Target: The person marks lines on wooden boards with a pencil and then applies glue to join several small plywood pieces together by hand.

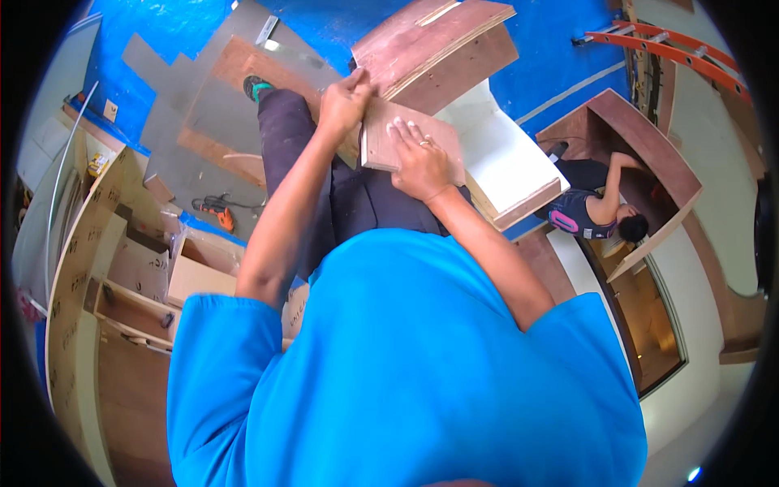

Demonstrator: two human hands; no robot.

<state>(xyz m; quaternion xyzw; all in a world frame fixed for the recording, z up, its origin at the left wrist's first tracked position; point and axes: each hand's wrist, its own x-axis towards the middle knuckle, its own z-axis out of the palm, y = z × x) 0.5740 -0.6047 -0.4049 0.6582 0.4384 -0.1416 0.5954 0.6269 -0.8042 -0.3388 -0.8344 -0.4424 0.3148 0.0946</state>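
Observation:
A small rectangular plywood board [378,140] lies in front of my thighs, against a larger wooden box piece [454,69]. My right hand [422,165] rests flat on the board's face, fingers stretched out, a ring on one of them. At the board's far left corner, my left hand [344,105] is closed with its fingers curled and thumb pointing up beside the box piece. What its fingers grip, if anything, is hidden. A white-faced panel [499,150] with a wooden edge strip sits just right of the board.
To the right, a co-worker [596,207] reaches inside an open wooden cabinet [682,162]. An orange ladder [673,50] lies beyond. On the left are an orange power tool [215,213], grey sheets [215,122] over blue floor covering [162,20], and open wooden cabinet frames [122,304].

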